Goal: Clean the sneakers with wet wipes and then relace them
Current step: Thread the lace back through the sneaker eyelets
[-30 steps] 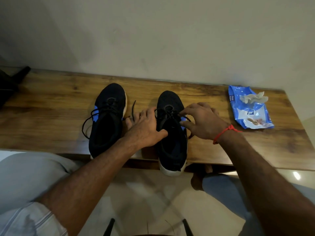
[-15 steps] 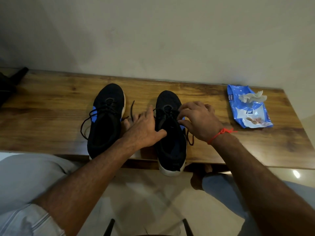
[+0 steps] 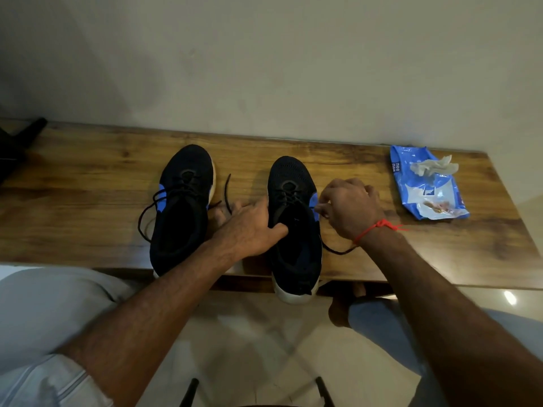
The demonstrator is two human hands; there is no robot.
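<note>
Two black sneakers with blue accents stand on a wooden bench [image 3: 88,183], toes toward the wall. The left sneaker [image 3: 182,207] has loose black laces. My left hand [image 3: 249,224] grips the left side of the right sneaker [image 3: 293,224], thumb hooked over its collar. My right hand [image 3: 349,207] is beside that shoe's right side, fingers curled and pinching its black lace [image 3: 338,251], which loops out under my wrist. A lace end [image 3: 226,189] sticks up between the shoes.
A blue wet-wipes pack [image 3: 426,186] with a crumpled used wipe [image 3: 435,167] on top lies at the bench's right end. A dark object [image 3: 14,148] sits at the far left. The right sneaker's heel overhangs the front edge. My knees are below the bench.
My right hand moved from over the right sneaker's laces out to its right side, drawing the lace with it. My left hand kept its hold on the shoe.
</note>
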